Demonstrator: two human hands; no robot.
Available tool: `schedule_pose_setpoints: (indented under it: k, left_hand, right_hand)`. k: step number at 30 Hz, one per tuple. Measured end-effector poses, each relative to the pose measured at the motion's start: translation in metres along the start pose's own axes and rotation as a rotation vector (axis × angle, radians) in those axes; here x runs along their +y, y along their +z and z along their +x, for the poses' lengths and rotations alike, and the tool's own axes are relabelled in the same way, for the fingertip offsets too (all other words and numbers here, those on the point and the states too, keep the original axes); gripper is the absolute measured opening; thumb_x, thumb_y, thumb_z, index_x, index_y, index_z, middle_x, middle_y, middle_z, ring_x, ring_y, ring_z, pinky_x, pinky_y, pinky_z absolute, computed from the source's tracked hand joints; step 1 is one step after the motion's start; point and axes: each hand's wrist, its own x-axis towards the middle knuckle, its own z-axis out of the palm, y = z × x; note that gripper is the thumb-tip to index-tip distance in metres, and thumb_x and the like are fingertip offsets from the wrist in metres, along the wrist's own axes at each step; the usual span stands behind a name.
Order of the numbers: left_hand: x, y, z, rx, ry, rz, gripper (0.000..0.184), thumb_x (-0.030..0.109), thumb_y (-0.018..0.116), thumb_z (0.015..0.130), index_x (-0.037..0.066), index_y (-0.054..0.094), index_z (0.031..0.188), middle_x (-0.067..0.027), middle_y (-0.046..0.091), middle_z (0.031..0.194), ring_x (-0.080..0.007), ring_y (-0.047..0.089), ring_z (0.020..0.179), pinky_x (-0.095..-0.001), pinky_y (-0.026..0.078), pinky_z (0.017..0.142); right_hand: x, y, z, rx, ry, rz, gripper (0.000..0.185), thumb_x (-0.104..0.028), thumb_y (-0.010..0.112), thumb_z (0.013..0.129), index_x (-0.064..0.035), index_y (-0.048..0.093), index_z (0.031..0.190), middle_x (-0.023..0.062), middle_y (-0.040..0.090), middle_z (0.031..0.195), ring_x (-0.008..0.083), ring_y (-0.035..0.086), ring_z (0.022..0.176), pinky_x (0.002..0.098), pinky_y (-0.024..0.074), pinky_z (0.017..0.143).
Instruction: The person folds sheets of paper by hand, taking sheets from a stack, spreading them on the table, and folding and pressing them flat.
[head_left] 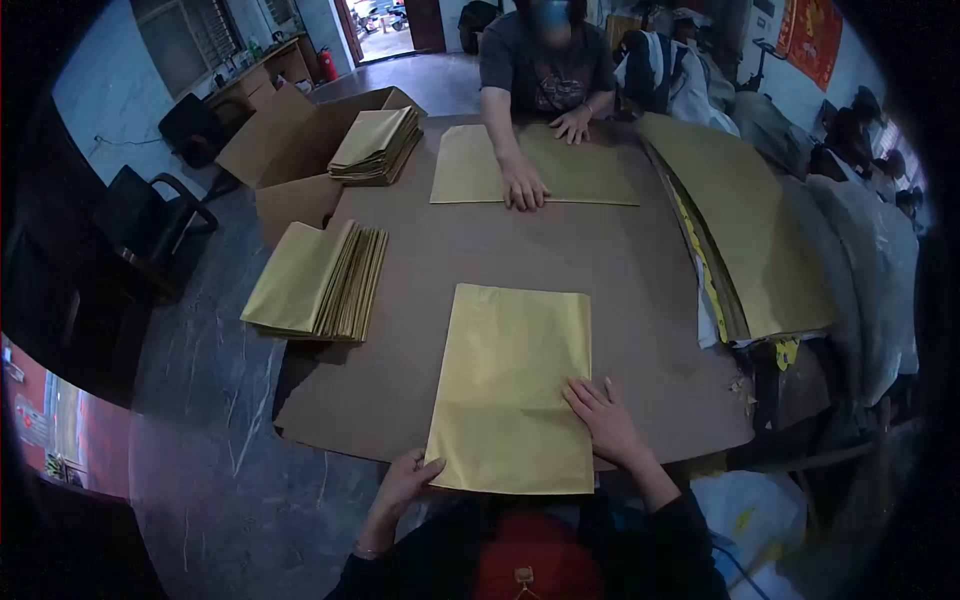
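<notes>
A yellow-brown kraft paper bag (512,390) lies flat before me, its lower edge reaching the table's near edge. My left hand (405,482) pinches its lower left corner, with the thumb on top and the other fingers mostly hidden. Fingers outstretched, my right hand (605,420) rests flat over the bag's right side. Whether the paper has one layer or more is hard to see. To the left stands a stack of folded kraft bags (315,280), nearest to my left hand.
Across the cardboard-covered table (420,255), a person (550,70) has both hands on another kraft piece (585,172). Another folded stack (375,145) sits by an open carton (290,130). Large bowed kraft sheets (745,230) are piled at right. Bulky sacks (865,270) stand beyond them.
</notes>
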Motion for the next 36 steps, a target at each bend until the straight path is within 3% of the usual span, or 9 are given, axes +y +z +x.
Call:
schedule_pose_setpoints:
  k: [5,9,11,18,26,32,33,34,36]
  left_hand:
    - [-0.005,-0.020,-0.008,-0.304,0.055,-0.009,0.032,0.019,0.058,0.092,-0.001,0.054,0.117,-0.0030,0.063,0.098,-0.0107,0.059,0.083,-0.0261,0.050,0.073]
    - [0.020,-0.021,-0.007,0.338,0.338,0.520,0.027,0.017,0.055,0.092,0.003,0.054,0.115,-0.0098,0.061,0.092,-0.0147,0.058,0.076,-0.0285,0.049,0.076]
    - [0.029,-0.019,0.014,0.409,0.616,0.758,0.030,0.015,0.053,0.091,0.002,0.052,0.117,-0.0172,0.059,0.109,-0.0287,0.058,0.102,-0.0348,0.045,0.088]
    - [0.075,0.041,0.089,-0.239,1.065,1.314,0.052,0.035,0.042,0.094,0.009,0.034,0.138,-0.0088,0.027,0.148,-0.0276,0.022,0.137,-0.0424,0.018,0.112]
    - [0.053,0.058,0.107,-0.440,1.132,1.436,0.061,0.047,0.039,0.093,0.013,0.029,0.142,-0.0045,0.024,0.149,-0.0241,0.021,0.138,-0.0440,0.016,0.113]
    - [0.077,0.027,0.115,-0.709,0.532,0.614,0.047,0.033,0.048,0.095,0.003,0.047,0.130,-0.0126,0.050,0.131,-0.0224,0.041,0.127,-0.0369,0.026,0.109]
    - [0.070,0.016,0.116,-0.708,0.531,0.612,0.047,0.033,0.048,0.095,0.003,0.047,0.130,-0.0126,0.050,0.131,-0.0224,0.041,0.127,-0.0369,0.026,0.109]
    - [0.058,0.007,0.116,-0.682,0.400,0.062,0.043,0.035,0.046,0.096,0.002,0.053,0.122,-0.0108,0.055,0.123,-0.0220,0.047,0.119,-0.0356,0.032,0.104]
    - [0.053,0.002,0.113,-0.616,0.252,-0.483,0.042,0.037,0.043,0.097,0.002,0.058,0.114,-0.0090,0.059,0.115,-0.0217,0.052,0.110,-0.0344,0.038,0.099]
  right_hand:
    - [0.004,-0.005,-0.020,-0.036,-0.048,0.053,0.055,-0.027,0.051,0.085,-0.0177,0.038,0.137,0.0071,0.033,0.145,0.0242,0.031,0.134,0.0547,0.0138,0.110]
    - [0.010,-0.002,-0.028,-0.013,-0.080,0.081,0.049,-0.020,0.058,0.083,-0.0185,0.047,0.131,0.0015,0.036,0.144,0.0204,0.035,0.132,0.0559,0.0168,0.109]
    - [0.011,-0.003,-0.026,-0.042,-0.067,0.103,0.056,-0.021,0.060,0.082,-0.0194,0.043,0.135,0.0014,0.033,0.146,0.0203,0.033,0.133,0.0550,0.0139,0.110]
    - [0.005,-0.011,-0.027,-0.046,-0.041,0.116,0.063,-0.030,0.057,0.081,-0.0165,0.035,0.139,0.0085,0.026,0.149,0.0246,0.027,0.136,0.0552,0.0111,0.110]
    - [0.018,-0.008,-0.026,-0.015,-0.114,-0.066,0.050,-0.024,0.055,0.086,-0.0166,0.043,0.134,0.0066,0.036,0.144,0.0238,0.032,0.134,0.0517,0.0172,0.110]
    - [0.028,-0.011,-0.015,0.027,0.017,0.590,0.035,-0.023,0.055,0.086,-0.0145,0.056,0.120,0.0055,0.053,0.128,0.0216,0.042,0.127,0.0474,0.0187,0.112]
    - [0.019,-0.017,-0.012,0.210,0.015,0.522,0.027,-0.029,0.057,0.088,-0.0089,0.063,0.105,0.0107,0.064,0.103,0.0232,0.059,0.104,0.0417,0.0395,0.097]
    - [0.020,-0.015,-0.009,0.208,0.014,0.522,0.027,-0.029,0.057,0.088,-0.0089,0.063,0.105,0.0107,0.064,0.103,0.0232,0.059,0.104,0.0417,0.0395,0.097]
    - [0.034,0.008,0.001,0.007,0.715,0.599,0.029,-0.032,0.058,0.090,-0.0036,0.065,0.090,0.0106,0.062,0.073,0.0216,0.057,0.069,0.0373,0.0467,0.068]
